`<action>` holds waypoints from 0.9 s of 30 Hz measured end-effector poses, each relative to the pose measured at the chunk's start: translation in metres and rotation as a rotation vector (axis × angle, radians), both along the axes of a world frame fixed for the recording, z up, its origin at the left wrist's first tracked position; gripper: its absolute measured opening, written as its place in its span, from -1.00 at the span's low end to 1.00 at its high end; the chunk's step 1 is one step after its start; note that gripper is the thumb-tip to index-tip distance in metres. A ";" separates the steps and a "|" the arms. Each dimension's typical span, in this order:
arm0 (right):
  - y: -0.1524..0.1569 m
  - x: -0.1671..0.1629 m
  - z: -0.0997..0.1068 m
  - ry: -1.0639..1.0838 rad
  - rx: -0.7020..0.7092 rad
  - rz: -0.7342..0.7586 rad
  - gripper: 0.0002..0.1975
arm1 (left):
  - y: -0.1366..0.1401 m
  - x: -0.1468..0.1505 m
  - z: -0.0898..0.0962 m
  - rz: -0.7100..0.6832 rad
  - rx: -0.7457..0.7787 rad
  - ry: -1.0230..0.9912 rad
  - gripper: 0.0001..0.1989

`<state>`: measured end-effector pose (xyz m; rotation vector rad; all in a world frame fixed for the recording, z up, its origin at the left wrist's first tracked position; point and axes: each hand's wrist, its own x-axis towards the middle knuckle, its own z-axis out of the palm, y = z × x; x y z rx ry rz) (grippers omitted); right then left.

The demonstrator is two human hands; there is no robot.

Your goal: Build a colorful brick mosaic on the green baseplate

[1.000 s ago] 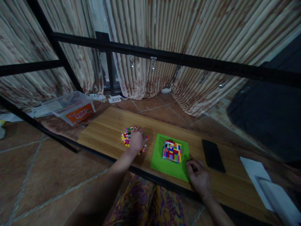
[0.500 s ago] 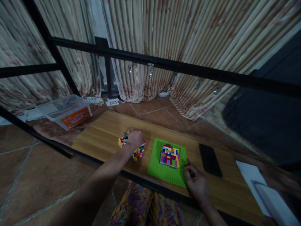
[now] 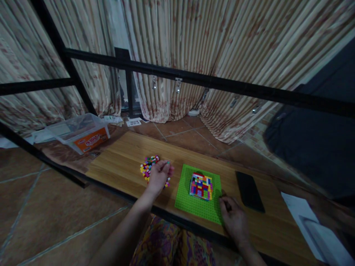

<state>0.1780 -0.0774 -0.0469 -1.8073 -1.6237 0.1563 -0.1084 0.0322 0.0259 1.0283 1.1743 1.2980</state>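
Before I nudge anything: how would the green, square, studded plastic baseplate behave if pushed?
The baseplate looks thin and flat, so probably light and unlikely to tip. It might slide easily on the smooth-looking brown wooden tabletop. The multicoloured square plastic-brick block on it would likely ride along.

Studded plastic baseplate (image 3: 188,205), wooden tabletop (image 3: 124,159), perhaps matt

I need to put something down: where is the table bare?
The table's left end, left of the brick pile, is widest. A smaller patch lies between the black slab and white paper. The middle is crowded: left hand at the pile, right hand by the green board.
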 end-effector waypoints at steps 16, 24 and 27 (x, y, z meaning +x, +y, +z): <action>0.000 0.001 0.002 -0.022 0.010 -0.006 -0.65 | -0.018 -0.011 -0.009 -0.002 0.008 0.648 -0.78; 0.000 0.001 0.000 -0.022 0.003 -0.021 -0.66 | -0.019 -0.012 -0.005 -0.031 -0.032 0.994 -0.71; 0.000 0.001 0.000 -0.009 0.017 -0.025 -0.66 | -0.019 -0.014 -0.007 -0.014 -0.059 0.982 -0.69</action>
